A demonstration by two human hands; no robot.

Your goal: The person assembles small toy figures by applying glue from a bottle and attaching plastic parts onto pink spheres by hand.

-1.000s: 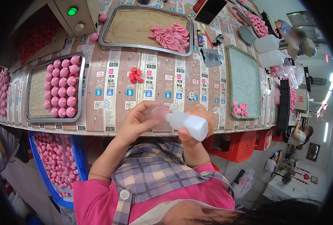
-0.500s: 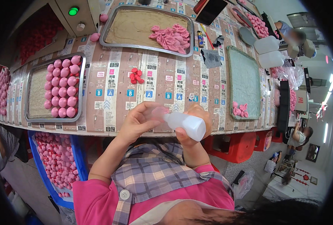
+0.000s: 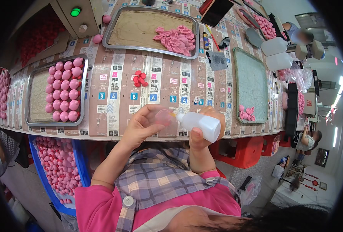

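My left hand [image 3: 139, 127] is closed on a small pink piece [image 3: 164, 117], blurred by motion, held at its fingertips over the table's near edge. My right hand [image 3: 197, 140] is wrapped round a white squeeze bottle [image 3: 202, 125], which lies tilted with its narrow end toward the pink piece. A yellowish tip [image 3: 174, 115] shows between bottle and piece; whether it touches the piece I cannot tell. Beyond both hands, several red discs [image 3: 140, 79] lie in a small heap. Crumpled pink pieces [image 3: 176, 40] fill the right part of a metal tray [image 3: 109, 34].
At the left, a tray [image 3: 28, 101] holds rows of pink balls [image 3: 65, 94]. A blue crate [image 3: 82, 162] full of pink balls stands below the table edge. To the right is a greenish tray [image 3: 252, 83] with a few pink pieces. A phone [image 3: 217, 12] stands at the back.
My right hand has drawn the bottle slightly to the right, away from the pink piece, and its yellowish tip has come into sight. My left hand has hardly moved.
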